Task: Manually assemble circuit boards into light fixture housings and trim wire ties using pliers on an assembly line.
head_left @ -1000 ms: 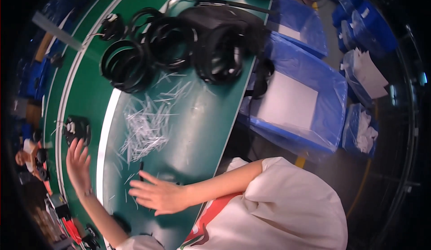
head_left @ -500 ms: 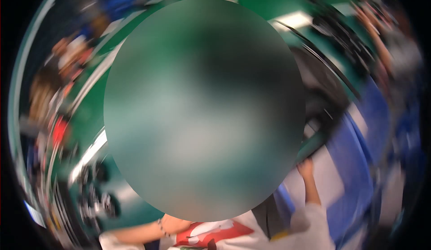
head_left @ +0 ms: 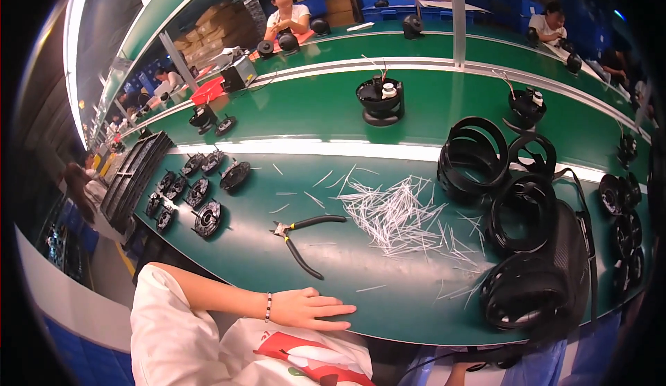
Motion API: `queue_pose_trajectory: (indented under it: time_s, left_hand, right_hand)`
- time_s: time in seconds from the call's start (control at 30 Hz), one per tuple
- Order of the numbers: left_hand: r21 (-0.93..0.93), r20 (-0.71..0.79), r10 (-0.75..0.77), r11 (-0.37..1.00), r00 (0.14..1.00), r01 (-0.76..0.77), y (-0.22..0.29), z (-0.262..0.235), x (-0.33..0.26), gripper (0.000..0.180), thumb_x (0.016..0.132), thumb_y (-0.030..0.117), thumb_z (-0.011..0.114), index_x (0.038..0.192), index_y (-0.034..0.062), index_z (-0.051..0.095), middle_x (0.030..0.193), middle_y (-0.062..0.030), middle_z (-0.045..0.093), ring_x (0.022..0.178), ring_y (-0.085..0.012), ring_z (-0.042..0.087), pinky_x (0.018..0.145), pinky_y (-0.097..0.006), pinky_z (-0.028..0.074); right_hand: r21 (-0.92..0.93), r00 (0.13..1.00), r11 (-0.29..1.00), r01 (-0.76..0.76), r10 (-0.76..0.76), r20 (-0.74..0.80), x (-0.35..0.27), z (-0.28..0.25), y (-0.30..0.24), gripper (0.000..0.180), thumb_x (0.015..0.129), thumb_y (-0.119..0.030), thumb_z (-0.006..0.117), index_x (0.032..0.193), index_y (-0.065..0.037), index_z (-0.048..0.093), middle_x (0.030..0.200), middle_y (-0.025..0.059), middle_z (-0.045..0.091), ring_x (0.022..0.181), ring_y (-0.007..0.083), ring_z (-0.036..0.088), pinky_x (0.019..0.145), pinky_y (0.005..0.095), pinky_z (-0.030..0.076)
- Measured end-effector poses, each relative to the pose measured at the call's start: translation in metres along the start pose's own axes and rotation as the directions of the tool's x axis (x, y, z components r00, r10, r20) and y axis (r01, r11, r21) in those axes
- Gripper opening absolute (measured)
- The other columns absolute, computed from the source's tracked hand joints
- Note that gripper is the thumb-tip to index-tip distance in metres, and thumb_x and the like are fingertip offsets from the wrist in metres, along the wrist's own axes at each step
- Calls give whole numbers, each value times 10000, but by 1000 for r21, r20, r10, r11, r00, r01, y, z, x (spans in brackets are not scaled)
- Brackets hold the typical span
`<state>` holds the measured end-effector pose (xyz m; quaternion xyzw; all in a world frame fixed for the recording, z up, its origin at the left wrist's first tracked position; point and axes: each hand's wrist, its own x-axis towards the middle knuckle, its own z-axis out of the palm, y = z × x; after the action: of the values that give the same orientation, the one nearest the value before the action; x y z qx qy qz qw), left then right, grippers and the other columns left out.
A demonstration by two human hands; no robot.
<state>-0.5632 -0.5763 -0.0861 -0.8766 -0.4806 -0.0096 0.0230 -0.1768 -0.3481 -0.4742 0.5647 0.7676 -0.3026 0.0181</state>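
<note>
My left hand (head_left: 312, 308) rests palm down at the near edge of the green worktable, fingers stretched out and holding nothing. A beaded bracelet circles its wrist. Beyond it lie diagonal-cutting pliers (head_left: 294, 254) with black handles spread apart. To their right is a loose heap of thin white plastic strips (head_left: 392, 216). Only a small piece of my right hand or forearm (head_left: 456, 373) shows below the table edge, near a dark strap; its fingers are hidden. Black ring-shaped housings (head_left: 452, 178) and a glossy black rounded shell (head_left: 517, 292) stand at the right.
Several round black parts (head_left: 208, 218) lie at the left, beside stacked black trays (head_left: 132, 178). A black mesh item (head_left: 573, 254) with straps lies at the right edge. On the green line behind sit black bowl-shaped units (head_left: 380, 98) with wires. Other people work across it.
The view has swung from a blurred, turned picture to the worktable. My right hand, earlier at the right by a pale and blue surface, is now mostly hidden below the table edge.
</note>
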Motion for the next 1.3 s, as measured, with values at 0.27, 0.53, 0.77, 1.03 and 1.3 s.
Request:
queue_pose_trajectory:
  time_s: [0.27,0.53,0.77,1.03,1.3]
  left_hand:
    - [-15,-47,31,999,998,-32,-1,2,-3,499,749,103,459,1240,148,378,1328,-113,346,1018,-138,490,580,-212,312]
    - [-67,-109,21,997,994,-28,-2,7,-23,504,714,113,491,1212,105,409,1323,-118,354,1008,-143,477,578,-226,343]
    - [-120,-138,92,987,986,-108,-11,11,-5,471,734,132,465,1199,73,427,1295,-156,370,1027,-182,453,610,-247,354]
    - [-103,-148,65,991,987,-81,-16,11,-8,482,721,117,480,1200,88,435,1310,-149,355,1077,-189,438,671,-280,350]
    - [-116,-148,59,990,987,-77,-13,10,-15,488,712,117,482,1197,85,437,1298,-146,362,1071,-196,431,674,-273,358]
  right_hand:
    - [-167,976,962,-217,220,-3,-33,-6,-18,646,538,-447,730,1016,-37,585,1027,145,593,1000,311,530,903,436,344]
    - [-5,861,865,-501,498,-103,-144,-39,-75,766,473,-386,755,1089,-2,507,978,188,593,968,323,550,867,416,397]
    - [291,317,872,-393,426,-847,-257,-132,-143,546,602,-141,638,1097,41,495,943,225,585,877,348,574,775,391,440]
    - [607,571,37,794,302,-764,-228,-227,-343,161,743,-190,503,700,-36,520,626,58,488,541,158,469,530,267,389]
    - [666,926,-722,187,-96,-365,-89,-221,-387,164,699,-227,533,680,-68,568,637,48,590,576,203,558,616,312,459]
